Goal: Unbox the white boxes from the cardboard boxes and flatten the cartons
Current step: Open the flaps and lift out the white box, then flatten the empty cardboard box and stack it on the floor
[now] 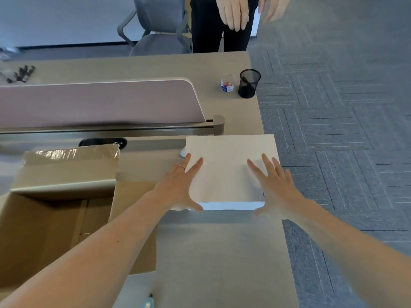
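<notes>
Pressing the white box (226, 170) onto the desk (222, 252) with left hand (178, 187) and right hand (275, 187) spread flat, grasping nothing, probably parking it clear of the open carton (55, 218).

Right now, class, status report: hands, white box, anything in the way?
Left grip and right grip flat on white box, fingers straight. Box out on desk, beside carton, not yet flattened. Pen cup well beyond, not in the way.
</notes>
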{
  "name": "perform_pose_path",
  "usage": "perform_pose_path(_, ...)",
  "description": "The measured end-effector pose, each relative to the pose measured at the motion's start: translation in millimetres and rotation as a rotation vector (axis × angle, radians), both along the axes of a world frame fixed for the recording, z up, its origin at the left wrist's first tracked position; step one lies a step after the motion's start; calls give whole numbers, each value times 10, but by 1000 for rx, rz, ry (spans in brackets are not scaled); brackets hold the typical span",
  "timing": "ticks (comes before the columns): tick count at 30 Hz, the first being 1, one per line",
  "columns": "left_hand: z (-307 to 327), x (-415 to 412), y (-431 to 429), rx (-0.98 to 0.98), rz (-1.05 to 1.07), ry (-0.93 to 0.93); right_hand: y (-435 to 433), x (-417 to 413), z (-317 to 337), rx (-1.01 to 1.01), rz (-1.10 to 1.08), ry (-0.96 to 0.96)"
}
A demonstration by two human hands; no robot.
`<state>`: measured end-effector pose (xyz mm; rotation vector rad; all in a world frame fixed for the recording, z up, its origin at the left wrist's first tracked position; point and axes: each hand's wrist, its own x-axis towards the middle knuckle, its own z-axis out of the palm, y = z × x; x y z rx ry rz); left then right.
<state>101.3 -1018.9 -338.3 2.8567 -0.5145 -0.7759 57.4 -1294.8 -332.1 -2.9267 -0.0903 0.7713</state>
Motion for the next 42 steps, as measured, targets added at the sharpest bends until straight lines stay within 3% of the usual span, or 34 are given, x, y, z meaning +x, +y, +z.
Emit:
perform_pose_path(5, 398, -97, 553, -25, -1, -130, 144, -75, 230, 26, 48, -44)
perform_pose_path(11, 751, -332, 1502, 75, 103, -188, 695, -37, 542, 70, 104, -107)
perform_pose_path(21, 746, -657, 3001, 80, 145, -263, 2189, -192, 686, 64, 155, -121)
perform_pose_path(31, 261, -1010, 4575, 117, 338, -114, 3705, -601, 440, 160, 98, -90)
perform_pose_path(38, -109, -1046, 5153, -104, 735, 84, 3851, -649, 191, 96, -40, 57)
perform_pose_path(42, -301, -1037, 5206, -216, 850, 169, 3940, -629, 73, 163, -81, 52)
